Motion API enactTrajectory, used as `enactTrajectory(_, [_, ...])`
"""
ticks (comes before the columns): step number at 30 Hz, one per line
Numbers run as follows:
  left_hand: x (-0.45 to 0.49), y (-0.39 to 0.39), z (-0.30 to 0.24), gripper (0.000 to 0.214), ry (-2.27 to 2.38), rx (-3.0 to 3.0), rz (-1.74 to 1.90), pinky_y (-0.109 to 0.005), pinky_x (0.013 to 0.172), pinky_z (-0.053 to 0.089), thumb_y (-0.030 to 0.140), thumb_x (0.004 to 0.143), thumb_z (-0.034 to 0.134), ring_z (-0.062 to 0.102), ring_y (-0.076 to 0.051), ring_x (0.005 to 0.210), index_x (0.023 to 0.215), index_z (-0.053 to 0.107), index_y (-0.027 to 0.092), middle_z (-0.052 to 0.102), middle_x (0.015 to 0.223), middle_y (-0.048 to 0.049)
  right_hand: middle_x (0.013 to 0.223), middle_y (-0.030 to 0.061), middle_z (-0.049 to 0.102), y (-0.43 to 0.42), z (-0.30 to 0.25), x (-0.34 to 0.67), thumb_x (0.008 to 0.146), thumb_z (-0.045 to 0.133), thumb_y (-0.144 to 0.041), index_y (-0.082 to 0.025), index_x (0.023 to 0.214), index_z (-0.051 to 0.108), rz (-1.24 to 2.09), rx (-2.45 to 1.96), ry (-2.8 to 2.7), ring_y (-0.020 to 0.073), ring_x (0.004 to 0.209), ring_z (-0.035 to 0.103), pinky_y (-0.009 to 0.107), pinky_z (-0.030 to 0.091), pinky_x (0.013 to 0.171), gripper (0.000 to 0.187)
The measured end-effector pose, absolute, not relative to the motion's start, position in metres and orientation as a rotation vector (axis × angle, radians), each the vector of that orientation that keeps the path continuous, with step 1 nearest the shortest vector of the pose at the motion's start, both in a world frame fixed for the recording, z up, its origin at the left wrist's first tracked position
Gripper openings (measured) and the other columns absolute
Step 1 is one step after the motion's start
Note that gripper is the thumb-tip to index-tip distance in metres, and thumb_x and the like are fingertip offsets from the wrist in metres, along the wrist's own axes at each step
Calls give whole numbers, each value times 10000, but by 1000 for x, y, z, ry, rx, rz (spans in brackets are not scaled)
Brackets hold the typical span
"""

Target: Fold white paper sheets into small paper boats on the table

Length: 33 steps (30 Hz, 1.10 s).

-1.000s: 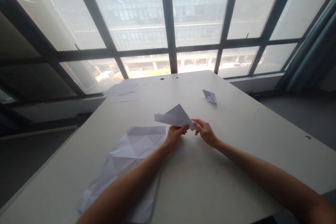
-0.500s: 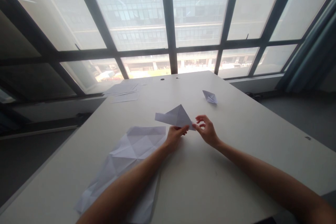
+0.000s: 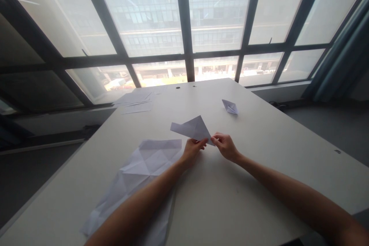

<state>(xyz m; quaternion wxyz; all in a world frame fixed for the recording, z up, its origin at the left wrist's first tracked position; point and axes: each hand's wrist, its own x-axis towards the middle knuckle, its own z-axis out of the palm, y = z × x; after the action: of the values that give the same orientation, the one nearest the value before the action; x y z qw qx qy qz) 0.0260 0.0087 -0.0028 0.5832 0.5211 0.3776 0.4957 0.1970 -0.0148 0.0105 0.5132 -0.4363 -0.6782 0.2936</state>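
Above the white table, a folded sheet of paper (image 3: pixel 192 127) with a triangular peak and a narrow strip pointing left is held between both hands. My left hand (image 3: pixel 193 150) pinches its lower edge, thumb on top and the other fingers underneath. At the paper's right corner, my right hand (image 3: pixel 225 145) is closed in a pinch between thumb and fingers. Beneath my left forearm lies a large creased sheet of paper (image 3: pixel 144 165), partly covered by the arm. A small folded paper boat (image 3: pixel 230 106) rests farther back on the right.
Several flat paper sheets (image 3: pixel 135 102) lie at the table's far left. The white table (image 3: pixel 259 153) reaches toward a wall of framed windows (image 3: pixel 155 15). Two small round fittings are near its back edge. A blue curtain (image 3: pixel 340 57) hangs at the right.
My right hand's fingers have closed in on the paper's right corner; before, they were raised and spread. The folded paper has tilted slightly, its right corner lower. My left hand keeps its grip.
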Motion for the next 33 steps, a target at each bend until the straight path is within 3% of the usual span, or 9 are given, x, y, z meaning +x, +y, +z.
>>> enactTrajectory(3, [26, 7, 0, 353, 842, 1222, 1140, -259, 574, 419, 428, 648, 819, 536, -128, 598, 816, 720, 134, 663, 716, -47, 691, 27, 604, -15, 12, 196, 908, 548, -406, -162, 693, 685, 725, -1044, -1652, 143, 622, 517, 251, 379, 559, 354])
enactTrajectory(7, [27, 8, -1, 302, 834, 1180, 1184, -248, 559, 395, 395, 652, 816, 501, -113, 583, 752, 691, 139, 630, 674, -22, 644, 20, 560, -18, 11, 193, 927, 514, -421, -162, 622, 654, 724, -1059, -1679, 135, 586, 485, 251, 347, 539, 424])
enactTrajectory(12, [28, 10, -5, 276, 817, 1114, 1251, -245, 549, 378, 359, 645, 826, 465, -99, 571, 704, 657, 148, 582, 637, 8, 653, 19, 576, -23, 13, 192, 930, 520, -426, -166, 673, 688, 709, -1050, -1810, 133, 583, 474, 252, 342, 557, 402])
enactTrajectory(19, [30, 9, -2, 308, 822, 1129, 1271, -241, 534, 353, 378, 654, 826, 426, -97, 557, 684, 620, 151, 530, 599, 19, 502, -20, 461, -23, 12, 195, 940, 477, -472, -173, 541, 588, 729, -1103, -1820, 118, 496, 405, 251, 301, 519, 511])
enactTrajectory(24, [29, 6, 3, 329, 848, 1216, 1227, -244, 533, 351, 406, 646, 825, 445, -105, 558, 649, 620, 149, 540, 590, 10, 642, 4, 576, -22, 14, 194, 920, 502, -468, -169, 714, 667, 711, -1085, -1740, 135, 587, 475, 244, 342, 535, 399])
enactTrajectory(33, [29, 4, 7, 331, 821, 1255, 1155, -244, 529, 358, 414, 641, 830, 464, -107, 560, 704, 667, 134, 577, 618, -7, 520, -36, 365, -20, 8, 192, 906, 479, -367, -188, 536, 455, 498, -1204, -1740, 110, 524, 350, 247, 255, 498, 412])
